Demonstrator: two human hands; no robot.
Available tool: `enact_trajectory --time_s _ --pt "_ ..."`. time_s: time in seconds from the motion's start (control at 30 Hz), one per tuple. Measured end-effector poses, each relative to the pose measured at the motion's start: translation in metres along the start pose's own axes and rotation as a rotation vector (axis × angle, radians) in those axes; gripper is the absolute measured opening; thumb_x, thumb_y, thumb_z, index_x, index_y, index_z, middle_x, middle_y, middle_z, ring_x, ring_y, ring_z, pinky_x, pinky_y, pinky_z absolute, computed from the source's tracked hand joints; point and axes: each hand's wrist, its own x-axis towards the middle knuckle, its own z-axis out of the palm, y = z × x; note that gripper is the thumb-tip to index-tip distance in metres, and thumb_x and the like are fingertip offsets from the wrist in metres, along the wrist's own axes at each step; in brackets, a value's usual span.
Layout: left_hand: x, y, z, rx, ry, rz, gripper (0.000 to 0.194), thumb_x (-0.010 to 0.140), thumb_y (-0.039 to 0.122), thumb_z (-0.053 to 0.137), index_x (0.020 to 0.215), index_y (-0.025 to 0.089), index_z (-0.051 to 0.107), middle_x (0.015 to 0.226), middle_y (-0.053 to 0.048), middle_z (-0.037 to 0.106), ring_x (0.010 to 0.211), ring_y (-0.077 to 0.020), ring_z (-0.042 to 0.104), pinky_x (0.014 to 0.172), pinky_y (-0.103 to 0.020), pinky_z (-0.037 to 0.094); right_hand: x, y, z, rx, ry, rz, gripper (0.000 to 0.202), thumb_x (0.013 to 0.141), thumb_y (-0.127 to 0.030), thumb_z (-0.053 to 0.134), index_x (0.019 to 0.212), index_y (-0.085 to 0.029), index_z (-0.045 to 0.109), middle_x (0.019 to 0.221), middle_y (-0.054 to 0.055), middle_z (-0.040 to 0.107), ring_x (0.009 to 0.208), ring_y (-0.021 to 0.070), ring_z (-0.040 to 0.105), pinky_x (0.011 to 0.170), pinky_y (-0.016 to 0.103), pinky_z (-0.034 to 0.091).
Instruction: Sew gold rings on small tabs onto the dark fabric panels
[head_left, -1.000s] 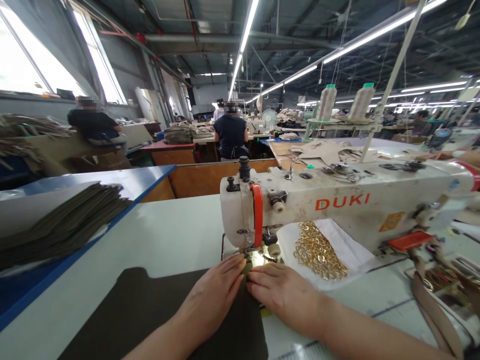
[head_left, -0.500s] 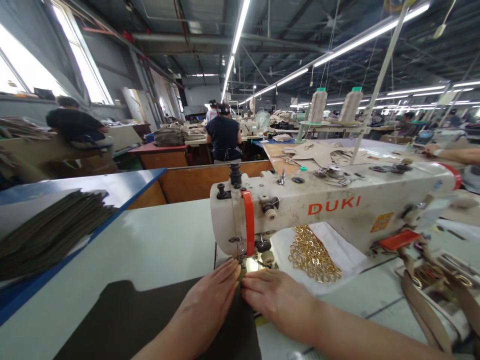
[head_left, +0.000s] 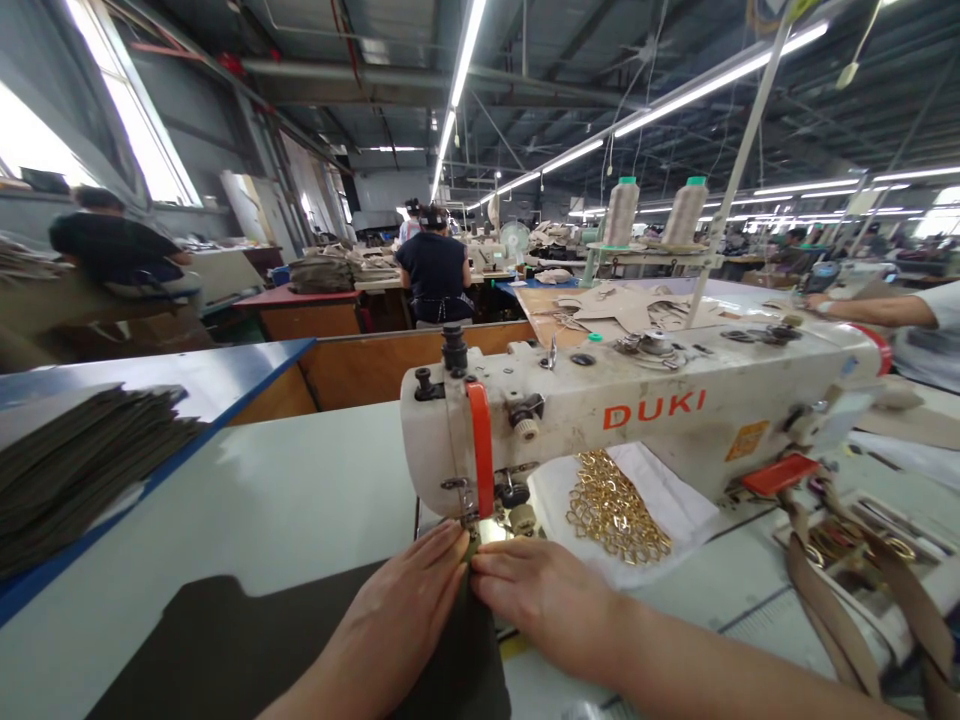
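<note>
A dark olive fabric piece (head_left: 247,640) lies on the pale table, its narrow upper end under the needle area of a white sewing machine (head_left: 570,400). My left hand (head_left: 405,610) rests on the fabric, fingers pressed together and fingertips close to the presser foot. Just right of it, my right hand (head_left: 540,595) has its fingers closed at the fabric's edge. Both hands' fingertips nearly meet in front of the lit needle area. The presser foot is partly hidden by the fingers.
Gold metal rings (head_left: 619,505) lie on white cloth (head_left: 675,490) right of the needle. A dark fabric stack (head_left: 90,460) sits left. Beige straps (head_left: 817,600) hang by a parts tray (head_left: 885,620). Another person's arm (head_left: 870,308) shows at right; others sit behind.
The whole view has shifted slightly, so the machine and hands appear further left. Both hands keep nearly the same pose on the fabric.
</note>
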Motion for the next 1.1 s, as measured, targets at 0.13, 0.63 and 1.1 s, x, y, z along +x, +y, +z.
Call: enact_trajectory --time_s 0.13,0.63,1.1 --pt "0.001 0.000 0.002 -0.010 0.000 -0.035 0.035 0.089 0.011 0.036 0.105 0.012 0.068 0.108 -0.009 0.071 0.106 -0.0196 0.063 0.096 -0.031 0.050 0.002 0.000 -0.003 -0.004 -0.015 0.002 0.009 0.091 -0.013 0.051 0.092 -0.010 0.060 0.099 0.008 0.064 0.099 0.0162 0.057 0.097 0.026 0.042" --pt "0.003 0.002 0.004 -0.088 0.015 -0.129 0.033 0.091 0.015 0.038 0.109 0.013 0.065 0.110 -0.009 0.070 0.107 -0.0182 0.063 0.096 -0.032 0.050 0.001 0.002 0.001 -0.017 0.013 -0.005 0.009 0.090 -0.011 0.053 0.095 -0.009 0.060 0.105 0.010 0.065 0.104 0.0164 0.057 0.099 0.026 0.041" --pt "-0.065 0.037 -0.052 -0.097 0.007 -0.347 0.050 0.086 0.024 0.053 0.134 0.012 0.044 0.134 -0.014 0.053 0.120 -0.0240 0.054 0.093 -0.034 0.051 -0.005 -0.043 0.017 0.038 0.058 -0.166 0.022 0.092 -0.018 0.050 0.111 -0.012 0.061 0.114 0.010 0.066 0.110 0.0174 0.058 0.098 0.029 0.045"
